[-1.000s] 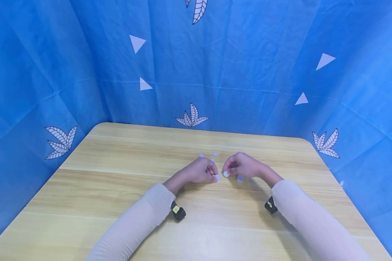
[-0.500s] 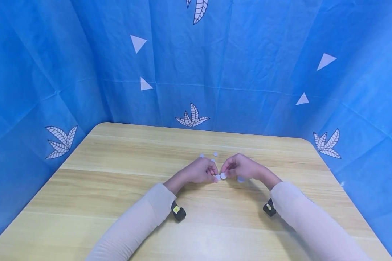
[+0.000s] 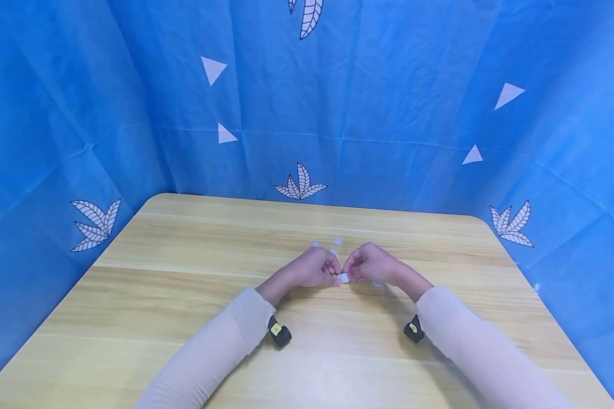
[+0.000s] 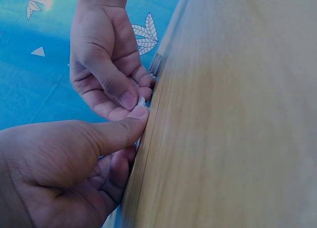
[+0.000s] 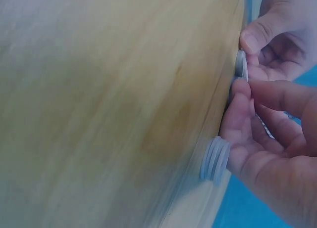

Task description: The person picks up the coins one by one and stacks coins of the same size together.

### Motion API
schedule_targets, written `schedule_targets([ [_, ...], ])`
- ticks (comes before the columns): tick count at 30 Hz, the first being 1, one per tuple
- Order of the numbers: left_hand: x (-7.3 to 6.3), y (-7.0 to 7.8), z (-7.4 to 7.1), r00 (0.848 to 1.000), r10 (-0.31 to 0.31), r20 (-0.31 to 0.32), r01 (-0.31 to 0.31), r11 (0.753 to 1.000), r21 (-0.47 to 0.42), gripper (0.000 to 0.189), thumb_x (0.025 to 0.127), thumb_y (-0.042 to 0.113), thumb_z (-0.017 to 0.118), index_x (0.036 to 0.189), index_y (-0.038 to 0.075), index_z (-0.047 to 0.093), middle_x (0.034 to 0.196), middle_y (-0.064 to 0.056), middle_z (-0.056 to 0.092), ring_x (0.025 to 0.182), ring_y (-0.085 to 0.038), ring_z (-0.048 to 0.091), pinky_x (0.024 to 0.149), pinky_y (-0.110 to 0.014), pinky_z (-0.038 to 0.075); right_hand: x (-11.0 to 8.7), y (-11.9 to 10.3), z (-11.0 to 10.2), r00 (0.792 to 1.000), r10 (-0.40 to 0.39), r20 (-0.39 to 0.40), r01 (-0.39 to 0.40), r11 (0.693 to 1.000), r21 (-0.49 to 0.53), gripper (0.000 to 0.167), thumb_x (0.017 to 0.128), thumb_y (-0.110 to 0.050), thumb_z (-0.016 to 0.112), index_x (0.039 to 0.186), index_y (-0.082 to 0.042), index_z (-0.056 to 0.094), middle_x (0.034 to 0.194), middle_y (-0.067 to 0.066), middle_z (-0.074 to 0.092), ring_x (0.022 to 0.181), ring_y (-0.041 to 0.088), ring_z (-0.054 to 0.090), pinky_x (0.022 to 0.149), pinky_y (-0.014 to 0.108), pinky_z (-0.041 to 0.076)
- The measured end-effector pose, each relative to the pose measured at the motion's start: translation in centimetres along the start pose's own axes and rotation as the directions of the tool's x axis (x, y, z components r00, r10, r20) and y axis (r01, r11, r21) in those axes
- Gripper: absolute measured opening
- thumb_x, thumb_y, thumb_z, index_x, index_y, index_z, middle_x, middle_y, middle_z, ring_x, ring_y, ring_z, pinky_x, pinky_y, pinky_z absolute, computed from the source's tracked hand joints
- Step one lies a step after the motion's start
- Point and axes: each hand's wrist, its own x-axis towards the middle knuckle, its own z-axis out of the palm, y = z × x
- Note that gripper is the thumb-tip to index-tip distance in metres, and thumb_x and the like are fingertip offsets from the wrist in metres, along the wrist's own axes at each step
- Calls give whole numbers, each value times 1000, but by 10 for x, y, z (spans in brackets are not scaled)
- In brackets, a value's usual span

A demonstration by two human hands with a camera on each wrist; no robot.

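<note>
Small white discs (image 3: 343,278) lie between the fingertips of both hands, low over the table. My left hand (image 3: 312,268) pinches a white disc at its edge, thumb nearest the camera. From the other side, my right hand (image 3: 372,264) pinches another white disc, set against the left one. In the right wrist view these thin discs (image 5: 241,64) stand face to face by the left thumb; the fingers partly cover them. Beside the right hand is a short stack of several discs (image 5: 215,159), mostly hidden in the head view.
Beyond the hands, a few loose white discs (image 3: 337,241) lie flat on the wooden table (image 3: 210,238). A blue curtain (image 3: 266,85) with leaf prints hangs around its far and side edges. A black wrist camera (image 3: 280,335) sits under each sleeve.
My right hand has moved left and slightly down, bringing its white disc from a small gap up against the disc at the left hand. The left hand has stayed put.
</note>
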Motion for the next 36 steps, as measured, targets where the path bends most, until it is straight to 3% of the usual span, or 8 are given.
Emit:
schedule_targets([
  [10, -1, 1, -2, 1000, 3, 6, -3, 1000, -4, 17, 83, 14, 86, 94, 10, 74, 84, 6, 69, 80, -8, 65, 76, -20, 55, 2, -3, 3, 1000, 8, -26, -8, 1000, 19, 15, 89, 13, 61, 98, 8, 71, 86, 12, 71, 75, 18, 65, 71, 32, 57],
  [24, -2, 1, -1, 1000, 1, 8, -1, 1000, -30, 17, 83, 13, 86, 93, 10, 73, 83, 5, 69, 79, -9, 65, 75, -21, 55, -1, -2, 0, 997, 71, -16, -68, 987, 144, 17, 92, 11, 59, 106, 9, 69, 94, 15, 72, 87, 21, 71, 83, 36, 61],
  [32, -3, 3, -2, 1000, -4, 10, 4, 999, -35, 16, 84, 13, 86, 94, 11, 73, 83, 5, 68, 80, -10, 64, 76, -21, 55, -3, -3, -4, 998, 68, 3, -67, 972, 225, 18, 94, 13, 56, 109, 14, 65, 100, 22, 71, 92, 27, 72, 86, 40, 61],
  [36, -4, 4, -3, 1000, -5, 12, 6, 999, -35, 16, 84, 12, 86, 94, 10, 74, 83, 5, 69, 79, -10, 65, 76, -21, 55, -4, -3, -6, 998, 58, 7, -58, 976, 209, 18, 94, 12, 57, 110, 14, 65, 101, 23, 71, 94, 29, 72, 87, 41, 61],
])
